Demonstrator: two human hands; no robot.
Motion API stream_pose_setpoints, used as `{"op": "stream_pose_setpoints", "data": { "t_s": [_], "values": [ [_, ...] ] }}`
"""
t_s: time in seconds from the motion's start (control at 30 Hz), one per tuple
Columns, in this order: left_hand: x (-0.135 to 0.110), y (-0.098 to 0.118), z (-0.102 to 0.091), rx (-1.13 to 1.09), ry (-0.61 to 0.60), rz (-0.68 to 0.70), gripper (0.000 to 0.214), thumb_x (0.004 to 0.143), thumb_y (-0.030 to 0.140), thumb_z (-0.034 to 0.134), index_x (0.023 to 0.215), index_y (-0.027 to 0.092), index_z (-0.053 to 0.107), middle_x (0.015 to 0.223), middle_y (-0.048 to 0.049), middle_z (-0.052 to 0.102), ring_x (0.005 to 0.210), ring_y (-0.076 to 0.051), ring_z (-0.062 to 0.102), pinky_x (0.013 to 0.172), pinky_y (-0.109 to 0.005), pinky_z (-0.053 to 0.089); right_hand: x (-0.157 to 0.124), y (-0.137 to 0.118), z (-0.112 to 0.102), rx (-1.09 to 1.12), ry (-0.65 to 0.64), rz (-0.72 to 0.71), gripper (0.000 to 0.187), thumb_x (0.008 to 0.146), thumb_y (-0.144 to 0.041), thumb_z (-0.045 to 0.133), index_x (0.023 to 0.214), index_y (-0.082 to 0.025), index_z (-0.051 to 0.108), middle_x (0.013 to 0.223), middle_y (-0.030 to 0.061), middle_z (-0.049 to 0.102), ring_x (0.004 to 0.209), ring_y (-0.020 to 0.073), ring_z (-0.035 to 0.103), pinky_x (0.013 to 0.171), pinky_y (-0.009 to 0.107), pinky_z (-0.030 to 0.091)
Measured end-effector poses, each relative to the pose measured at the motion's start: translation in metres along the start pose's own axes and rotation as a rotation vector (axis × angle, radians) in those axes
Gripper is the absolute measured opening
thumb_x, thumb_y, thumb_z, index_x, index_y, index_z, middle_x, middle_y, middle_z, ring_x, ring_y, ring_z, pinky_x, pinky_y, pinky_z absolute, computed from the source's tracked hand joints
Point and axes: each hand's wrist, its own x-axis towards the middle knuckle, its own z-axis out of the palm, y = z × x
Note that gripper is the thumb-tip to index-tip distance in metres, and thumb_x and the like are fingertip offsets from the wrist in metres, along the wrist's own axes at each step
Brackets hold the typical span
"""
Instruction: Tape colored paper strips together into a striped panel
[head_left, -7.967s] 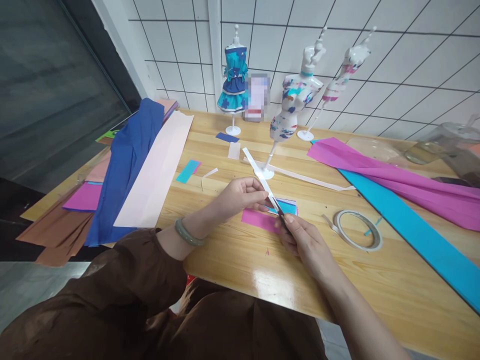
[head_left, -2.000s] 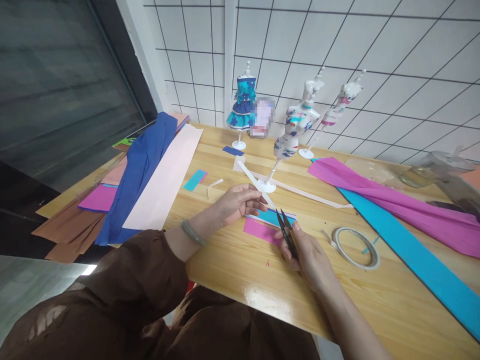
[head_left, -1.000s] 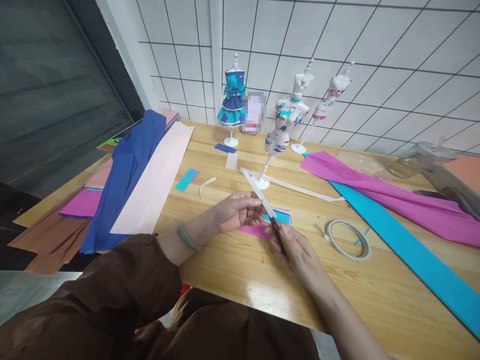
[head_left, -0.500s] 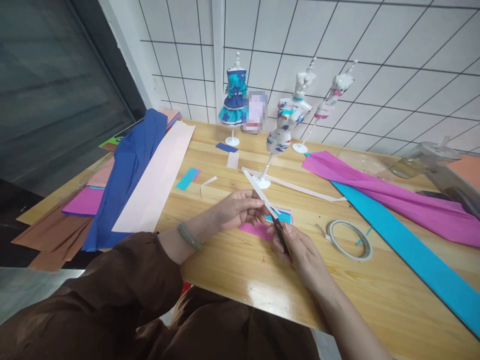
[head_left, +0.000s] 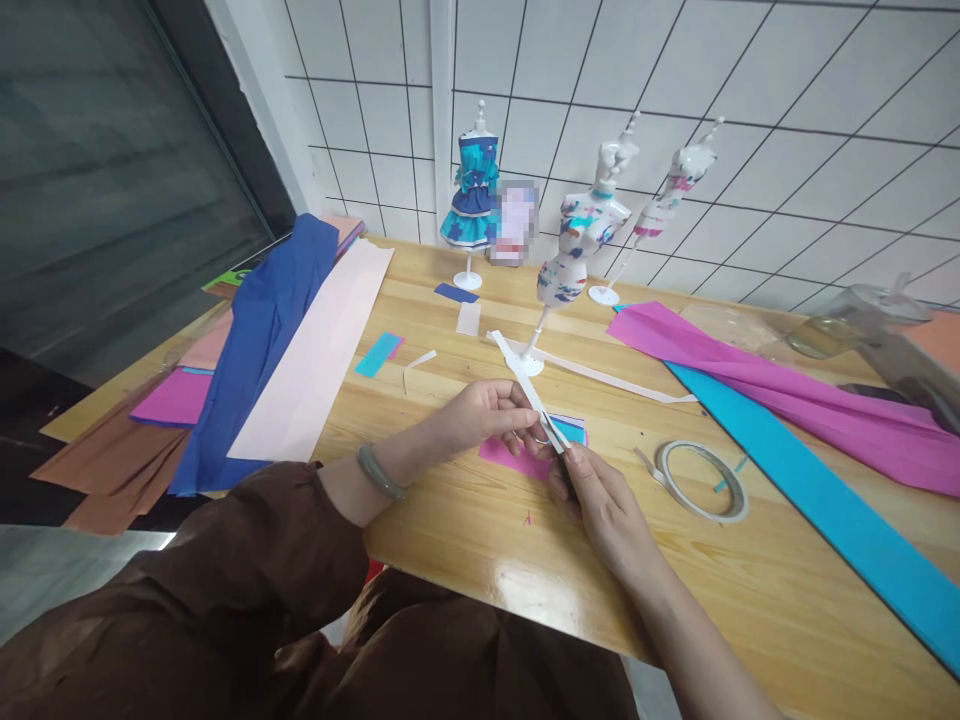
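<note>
Left hand [head_left: 501, 412] pinches the white strip [head_left: 519, 368] above the table [head_left: 457, 525]; right hand [head_left: 600, 490] grips scissors [head_left: 565, 472], which, clear of it two seconds ago, now bite its near end: cutting advances.

Tiled wall [head_left: 585, 60], dressed mannequin [head_left: 474, 190], perhaps a jar [head_left: 859, 312]

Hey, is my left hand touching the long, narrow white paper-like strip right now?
Touching. The head view shows it: your left hand pinches the long, narrow white paper-like strip, the thumb tip lying against it.
</note>
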Motion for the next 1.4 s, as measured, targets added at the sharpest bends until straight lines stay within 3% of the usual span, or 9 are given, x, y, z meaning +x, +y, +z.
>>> {"op": "stream_pose_setpoints", "data": {
  "t_s": [0.3,0.5,0.67,1.13,1.4],
  "values": [
    [-0.001,-0.003,0.002,0.061,0.001,-0.024,0.026,0.074,0.032,0.068,0.079,0.010,0.056,0.072,-0.0065,0.068,0.060,-0.012,0.063,0.055,-0.023,0.049,-0.001,-0.003,-0.002,0.034,-0.062,0.018,0.042,0.094,-0.047,0.029,0.064,-0.020,0.042,0.057,-0.0028,0.038,0.053,0.0116,0.034,0.052,0.027,0.028],
    [-0.001,-0.004,0.005,0.074,0.007,-0.016,0.022,0.077,0.030,0.065,0.078,0.011,0.055,0.071,-0.0043,0.067,0.058,-0.009,0.061,0.055,-0.021,0.048,-0.001,0.001,-0.001,0.172,-0.065,0.032,0.028,0.093,-0.045,0.035,0.087,-0.021,0.048,0.063,-0.0033,0.039,0.052,0.0108,0.033,0.047,0.025,0.028],
    [-0.002,-0.002,0.007,0.060,0.005,-0.023,0.020,0.076,0.028,0.065,0.077,0.011,0.055,0.069,-0.0033,0.067,0.058,-0.008,0.061,0.053,-0.021,0.048,-0.001,0.002,0.001,0.208,-0.038,0.030,0.028,0.092,-0.045,0.038,0.102,-0.021,0.049,0.064,-0.0031,0.040,0.052,0.0108,0.034,0.046,0.024,0.029],
    [-0.003,0.001,0.012,0.032,0.023,-0.047,0.017,0.077,0.025,0.064,0.076,0.011,0.055,0.068,-0.0025,0.066,0.055,-0.007,0.059,0.053,-0.020,0.046,0.000,0.007,0.003,0.181,0.024,-0.034,0.027,0.092,-0.045,0.038,0.082,-0.021,0.046,0.063,-0.0041,0.033,0.052,0.0095,0.029,0.047,0.024,0.026],
    [-0.002,0.000,0.010,0.021,0.019,-0.062,0.018,0.076,0.026,0.065,0.077,0.011,0.055,0.070,-0.0027,0.067,0.056,-0.007,0.060,0.053,-0.020,0.046,0.001,0.012,0.002,0.128,0.050,-0.040,0.026,0.092,-0.044,0.040,0.085,-0.021,0.050,0.064,-0.0029,0.036,0.054,0.0106,0.031,0.046,0.023,0.029]
  ]
}}
